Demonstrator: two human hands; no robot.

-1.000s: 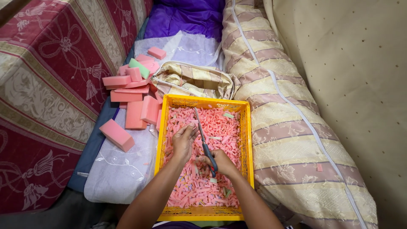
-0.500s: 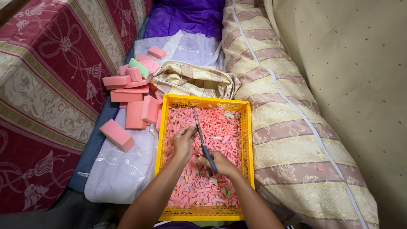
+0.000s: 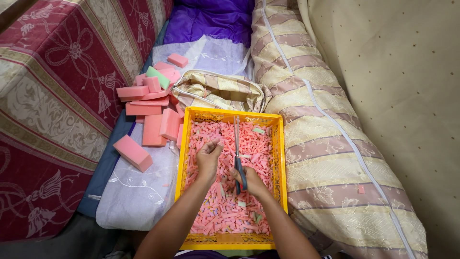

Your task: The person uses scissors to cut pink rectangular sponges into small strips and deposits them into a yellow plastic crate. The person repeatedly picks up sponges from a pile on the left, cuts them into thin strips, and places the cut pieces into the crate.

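Pink foam, soft and featherlight: that is the small strip [image 3: 214, 142] pinched in your left hand [image 3: 209, 158], fingers curled narrow around it over the middle of the yellow crate [image 3: 181, 158]. It looks squashy, so a light pinch near its end should do; squeeze hard and it will likely buckle. Your right hand [image 3: 249, 180] is wrapped around the dark handles of the scissors [image 3: 237, 153], and the blades run toward twelve o'clock, looking closed or nearly so; I cannot tell for certain. The strip sits at about ten o'clock from the handles, just beside the blades, not between them.

Below both hands the crate is filled with cut pink scraps [image 3: 225, 211], a few pale green bits mixed in, loose and springy, easy to scatter. Out at ten o'clock from the crate lies a heap of whole foam blocks [image 3: 151, 103], pink with one green, on a pale lilac cloth [image 3: 139, 192]. At twelve o'clock a striped cream bag [image 3: 215, 91] gapes open, and at three o'clock a long striped bolster [image 3: 326, 144] lies against the crate.
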